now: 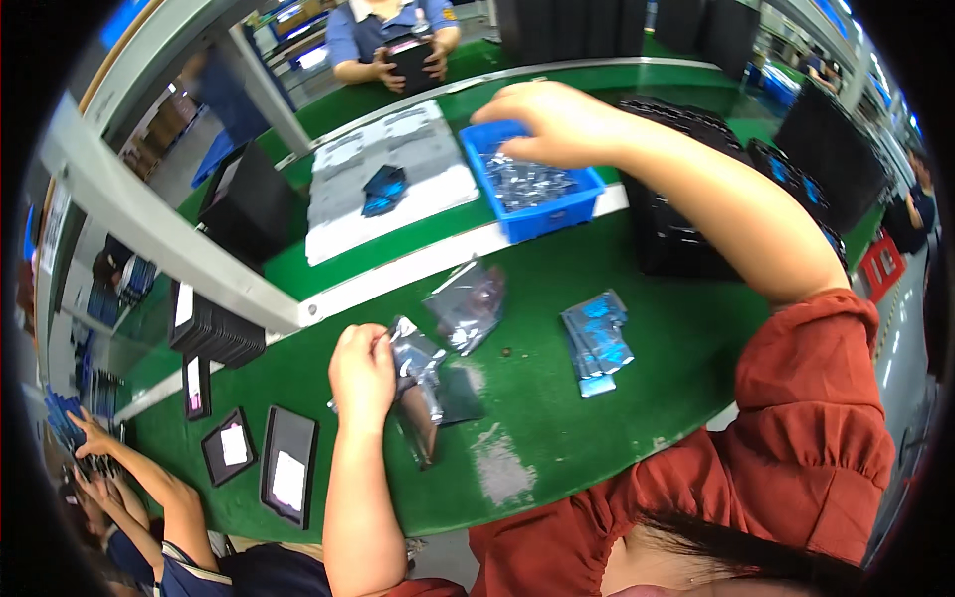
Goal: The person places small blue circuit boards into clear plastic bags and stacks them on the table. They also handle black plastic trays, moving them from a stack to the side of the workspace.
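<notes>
Fingers (376, 350) of left hand (363, 373) curled shut, silver foil pouch (416, 360) pinched at its edge, pouch held just above green desk (537, 418). Right hand (557, 124) stretched forward into blue bin (532, 189), fingers bent down among small silver parts (527, 182); whether anything is gripped cannot be told. Second silver pouch (468, 303) laid flat beside left hand. Blue packets (597, 340) stacked to right, well apart from bin.

This is a factory assembly line: a long green work table (557, 398) with a conveyor belt (398, 239), a blue parts bin (542, 214), stacked black trays (214, 333) and co-workers (393, 40) seated along it under a metal frame (149, 229).
</notes>
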### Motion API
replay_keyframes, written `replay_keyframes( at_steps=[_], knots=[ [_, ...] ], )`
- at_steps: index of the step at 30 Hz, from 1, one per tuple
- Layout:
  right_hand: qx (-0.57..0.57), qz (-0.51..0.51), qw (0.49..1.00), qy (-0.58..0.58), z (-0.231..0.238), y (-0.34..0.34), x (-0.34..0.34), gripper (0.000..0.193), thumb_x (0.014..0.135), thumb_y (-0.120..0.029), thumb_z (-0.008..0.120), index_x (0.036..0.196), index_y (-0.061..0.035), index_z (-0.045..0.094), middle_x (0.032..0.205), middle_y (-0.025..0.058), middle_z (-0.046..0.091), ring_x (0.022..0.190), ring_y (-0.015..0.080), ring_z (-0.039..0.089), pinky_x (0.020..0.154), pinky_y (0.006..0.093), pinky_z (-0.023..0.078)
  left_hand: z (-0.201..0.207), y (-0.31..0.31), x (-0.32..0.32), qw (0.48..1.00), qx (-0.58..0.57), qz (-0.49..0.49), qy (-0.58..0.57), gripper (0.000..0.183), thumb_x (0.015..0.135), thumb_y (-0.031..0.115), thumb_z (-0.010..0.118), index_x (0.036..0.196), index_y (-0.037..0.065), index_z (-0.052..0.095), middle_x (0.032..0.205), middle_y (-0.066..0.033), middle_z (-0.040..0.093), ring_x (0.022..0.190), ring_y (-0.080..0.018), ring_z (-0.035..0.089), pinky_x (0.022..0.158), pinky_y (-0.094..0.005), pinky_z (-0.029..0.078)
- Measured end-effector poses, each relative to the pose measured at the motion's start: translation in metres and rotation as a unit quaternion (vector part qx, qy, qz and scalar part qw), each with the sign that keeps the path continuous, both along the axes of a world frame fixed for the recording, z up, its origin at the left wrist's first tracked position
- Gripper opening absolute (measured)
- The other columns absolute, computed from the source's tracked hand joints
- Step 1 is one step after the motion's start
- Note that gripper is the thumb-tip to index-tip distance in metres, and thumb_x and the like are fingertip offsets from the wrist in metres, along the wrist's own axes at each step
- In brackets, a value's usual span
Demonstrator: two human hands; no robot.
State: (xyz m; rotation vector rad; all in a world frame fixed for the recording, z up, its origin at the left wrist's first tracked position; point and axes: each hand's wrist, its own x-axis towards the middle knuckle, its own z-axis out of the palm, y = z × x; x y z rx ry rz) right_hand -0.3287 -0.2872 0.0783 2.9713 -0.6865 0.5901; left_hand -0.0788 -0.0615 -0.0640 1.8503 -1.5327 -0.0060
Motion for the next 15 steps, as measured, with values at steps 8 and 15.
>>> replay_keyframes(
  at_steps=[8,15],
  knots=[
    [-0.010,0.089,0.960,0.267,-0.056,-0.071,0.178,0.090,0.057,-0.007,0.076,0.137,-0.0093,0.037,0.143,0.0166,0.034,0.133,0.0312,0.030,0.108,0.0404,0.030,0.002,-0.002,0.002,0.999,0.016,-0.012,0.024,0.005,0.077,0.005,0.060,0.081,0.004,0.060,0.079,-0.0131,0.057,0.078,-0.0327,0.058,0.071,-0.0418,0.047],
    [0.132,0.082,0.939,0.307,-0.070,-0.093,0.222,0.102,0.051,-0.021,0.086,0.139,-0.0058,0.036,0.138,0.0207,0.039,0.129,0.0337,0.035,0.107,0.0381,0.029,0.006,0.004,0.005,0.999,0.043,-0.011,0.022,0.007,0.077,0.006,0.060,0.084,0.003,0.060,0.081,-0.0123,0.058,0.081,-0.0318,0.058,0.073,-0.0416,0.047]
  ],
)
